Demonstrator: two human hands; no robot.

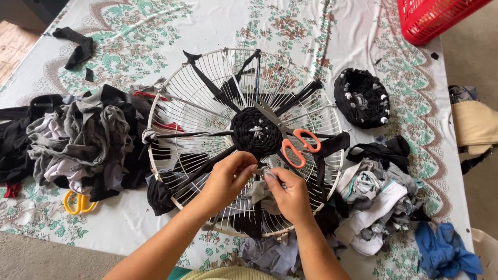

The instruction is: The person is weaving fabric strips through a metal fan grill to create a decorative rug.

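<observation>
A round white wire fan guard (171,103) lies flat on a floral cloth. Black fabric strips run across it like spokes, and a small woven black disc (255,132) sits at its centre. My left hand (226,179) and my right hand (289,193) meet at the near side of the guard, both pinching a grey fabric strip (258,190) just below the disc. Orange-handled scissors (296,143) rest on the guard to the right of the disc, blades pointing up-left.
A heap of grey and black fabric scraps (83,140) lies left, with yellow-handled scissors (79,203) beneath it. Another scrap heap (376,199) sits right, a blue cloth (446,251) beyond. A finished black woven round (361,97) and a red basket (433,18) are at far right.
</observation>
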